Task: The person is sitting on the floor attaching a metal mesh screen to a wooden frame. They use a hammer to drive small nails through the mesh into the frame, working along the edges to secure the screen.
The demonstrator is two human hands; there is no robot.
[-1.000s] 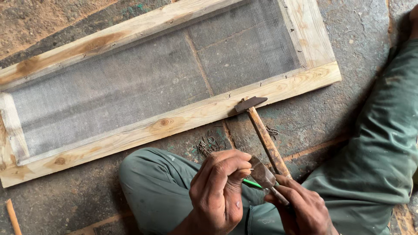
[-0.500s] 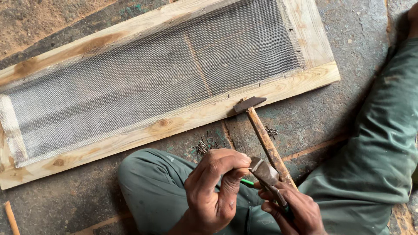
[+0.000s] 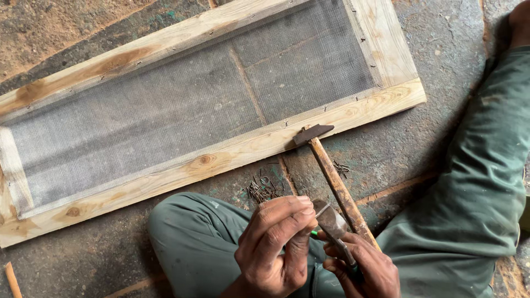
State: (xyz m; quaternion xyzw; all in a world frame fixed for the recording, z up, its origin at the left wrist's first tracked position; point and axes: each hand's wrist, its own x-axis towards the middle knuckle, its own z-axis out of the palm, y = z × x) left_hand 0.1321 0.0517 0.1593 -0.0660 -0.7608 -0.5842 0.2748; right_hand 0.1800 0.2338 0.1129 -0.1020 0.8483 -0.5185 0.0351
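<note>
Low in the frame, slightly right of centre, the right hand (image 3: 361, 270) is curled shut around the dark grip of a small flat-bladed tool (image 3: 330, 219). Its blade is dull grey metal with a rounded end, tilted toward the upper left, and a sliver of green shows at its base. The left hand (image 3: 276, 248) is partly closed, fingers bent over and fingertips (image 3: 301, 207) pressed to the blade; whether they pinch anything small cannot be told.

Just right of the hands a hammer (image 3: 331, 171) lies on the floor, its worn, pale wooden handle running diagonally and its dark iron head resting against the lower rail of a wooden frame (image 3: 232, 157). A loose heap of small dark nails (image 3: 264, 189) lies on the floor just above the left hand, and a few more lie right of the hammer handle.

Across the upper half of the frame, the wooden frame is a long rectangle of pale, knotted softwood, slanting from lower left to upper right. Fine grey wire mesh (image 3: 182, 110) is stretched over its opening.

Grey-green trouser legs (image 3: 469, 182) fill the lower centre and right side. Rough, stained concrete floor (image 3: 436, 33) surrounds everything.
</note>
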